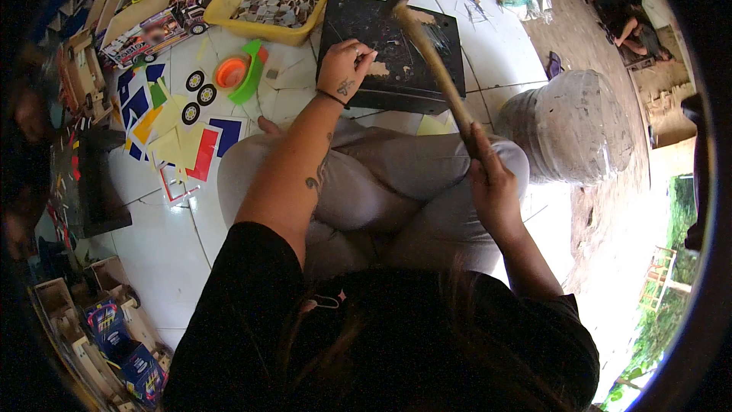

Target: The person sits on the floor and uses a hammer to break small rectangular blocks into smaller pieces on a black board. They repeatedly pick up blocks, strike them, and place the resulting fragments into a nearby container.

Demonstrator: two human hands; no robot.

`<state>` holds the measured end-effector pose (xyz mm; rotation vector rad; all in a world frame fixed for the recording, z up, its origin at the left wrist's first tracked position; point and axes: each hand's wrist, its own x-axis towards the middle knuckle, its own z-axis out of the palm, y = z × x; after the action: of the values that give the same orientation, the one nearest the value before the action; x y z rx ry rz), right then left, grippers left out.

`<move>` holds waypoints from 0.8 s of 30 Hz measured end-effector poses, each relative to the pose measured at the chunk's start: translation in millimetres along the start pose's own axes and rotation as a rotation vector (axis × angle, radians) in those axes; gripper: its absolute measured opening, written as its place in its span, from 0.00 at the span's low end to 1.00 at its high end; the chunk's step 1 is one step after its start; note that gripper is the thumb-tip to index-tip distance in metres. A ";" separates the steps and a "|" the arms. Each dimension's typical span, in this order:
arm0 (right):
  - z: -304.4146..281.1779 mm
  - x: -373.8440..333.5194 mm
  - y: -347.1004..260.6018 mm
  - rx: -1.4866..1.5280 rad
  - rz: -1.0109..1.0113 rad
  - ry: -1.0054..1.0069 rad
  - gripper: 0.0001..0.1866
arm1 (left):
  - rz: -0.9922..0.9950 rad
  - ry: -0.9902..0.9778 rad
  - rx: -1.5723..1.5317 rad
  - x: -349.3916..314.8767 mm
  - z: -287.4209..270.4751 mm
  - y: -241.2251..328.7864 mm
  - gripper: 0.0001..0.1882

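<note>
My right hand [492,175] is closed round the wooden handle of a hammer [436,61], which slants up and away with its dark head over the far side of a black box [347,23]. That box stands in front of my crossed legs, its top scuffed and marked with pale patches. Over the box's left part is my left hand [347,65], its fingers pinched together. Whatever sits between those fingertips is too small to make out. Between the hammer head and my left hand there is a gap.
Far left of the box, a yellow tub [236,27] holds many small flat pieces. Near it are an orange cup [230,73], black toy wheels [191,113], coloured sheets [203,154] and toy trucks [156,37]. A plastic-wrapped bundle [568,130] stands right; people [637,30] sit beyond.
</note>
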<state>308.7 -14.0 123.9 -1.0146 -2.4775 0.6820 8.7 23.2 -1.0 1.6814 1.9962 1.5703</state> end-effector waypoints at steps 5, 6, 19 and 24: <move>-4.3 -1.8 -2.2 0.018 -0.009 0.018 0.30 | -0.006 -0.016 0.011 2.0 -1.6 2.0 0.09; -4.3 -2.0 -2.3 -0.013 0.009 -0.007 0.30 | -0.013 -0.014 0.000 1.7 -1.4 2.1 0.09; 0.1 0.0 4.3 -0.046 0.054 -0.078 0.31 | 0.006 -0.009 0.019 2.7 -0.4 1.9 0.08; 1.7 1.6 3.9 -0.031 0.008 -0.056 0.31 | -0.027 -0.035 0.006 0.7 -0.8 2.3 0.08</move>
<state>308.9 -10.9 120.6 -1.0305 -2.5415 0.6850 9.5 22.8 1.4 1.6646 2.0006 1.5174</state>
